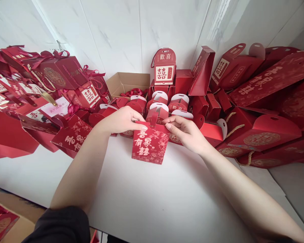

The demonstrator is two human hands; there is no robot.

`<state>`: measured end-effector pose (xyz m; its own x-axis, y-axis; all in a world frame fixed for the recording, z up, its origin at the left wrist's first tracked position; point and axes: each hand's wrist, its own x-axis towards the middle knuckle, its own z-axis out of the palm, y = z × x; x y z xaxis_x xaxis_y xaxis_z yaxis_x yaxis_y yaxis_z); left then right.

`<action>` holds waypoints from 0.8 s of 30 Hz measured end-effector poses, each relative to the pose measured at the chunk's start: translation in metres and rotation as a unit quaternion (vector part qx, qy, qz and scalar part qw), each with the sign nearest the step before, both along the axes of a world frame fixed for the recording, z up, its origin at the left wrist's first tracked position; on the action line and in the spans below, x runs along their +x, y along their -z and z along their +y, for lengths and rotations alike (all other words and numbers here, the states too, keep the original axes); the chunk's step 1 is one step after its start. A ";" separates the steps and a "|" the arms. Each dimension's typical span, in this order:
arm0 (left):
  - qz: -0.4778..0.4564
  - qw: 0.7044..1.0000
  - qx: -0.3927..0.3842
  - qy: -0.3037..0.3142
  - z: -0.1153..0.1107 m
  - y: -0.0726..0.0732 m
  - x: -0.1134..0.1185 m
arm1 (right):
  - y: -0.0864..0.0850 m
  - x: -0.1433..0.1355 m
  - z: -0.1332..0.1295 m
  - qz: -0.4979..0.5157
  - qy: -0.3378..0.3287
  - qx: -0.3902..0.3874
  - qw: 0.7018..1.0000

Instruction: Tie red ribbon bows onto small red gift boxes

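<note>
dark sleeve (62, 224) by front edge of worktop (152, 199). left hand (123, 120), right hand (186, 132) pinching top corners of red box (152, 143), before small boxes (177, 106) crowding back edge. hard pinch could crease its top; backward nudge could topple neighbours.

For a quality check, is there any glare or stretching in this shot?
Head view: a bright streak glares on the glossy white marbled wall, upper right; head view: a long red cardboard box with pale lettering, far right, looks stretched.

Probably a packing workspace. Red gift boxes (164, 73) (some ribboned) crowd a white table (152, 199) beside marbled walls (119, 30).
</note>
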<state>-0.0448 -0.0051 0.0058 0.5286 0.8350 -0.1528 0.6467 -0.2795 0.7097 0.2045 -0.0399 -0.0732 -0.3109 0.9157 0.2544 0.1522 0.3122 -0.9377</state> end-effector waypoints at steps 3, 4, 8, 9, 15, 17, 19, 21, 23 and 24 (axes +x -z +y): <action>-0.035 0.997 -0.060 -0.032 0.003 -0.001 -0.006 | 0.002 -0.002 0.001 0.021 -0.018 -0.028 0.999; -0.038 0.996 -0.074 -0.035 0.003 -0.002 -0.006 | 0.003 -0.002 0.001 0.027 -0.020 -0.032 0.999; -0.021 0.997 -0.072 -0.033 0.002 -0.003 -0.004 | 0.003 -0.003 0.000 0.040 -0.003 -0.023 0.999; -0.016 0.998 -0.061 -0.030 0.001 -0.004 -0.003 | 0.001 -0.003 -0.001 0.041 0.004 -0.014 0.999; -0.004 1.000 0.002 0.027 -0.003 -0.008 -0.001 | -0.020 -0.002 -0.019 0.004 0.039 0.096 0.995; 0.018 0.999 0.029 0.041 -0.004 -0.009 -0.001 | -0.026 -0.001 -0.027 -0.018 -0.028 0.084 0.996; 0.035 0.997 0.056 0.026 -0.007 -0.008 -0.001 | -0.031 -0.002 -0.034 -0.034 -0.100 0.059 0.993; 0.036 0.996 0.079 -0.021 -0.011 -0.009 -0.001 | -0.034 -0.002 -0.037 -0.063 -0.119 0.060 0.989; 0.029 0.995 0.069 -0.069 -0.015 -0.010 -0.004 | -0.037 -0.003 -0.039 -0.106 -0.130 0.074 0.983; 0.023 0.996 0.042 -0.072 -0.017 -0.011 -0.006 | -0.038 -0.003 -0.038 -0.128 -0.158 0.076 0.976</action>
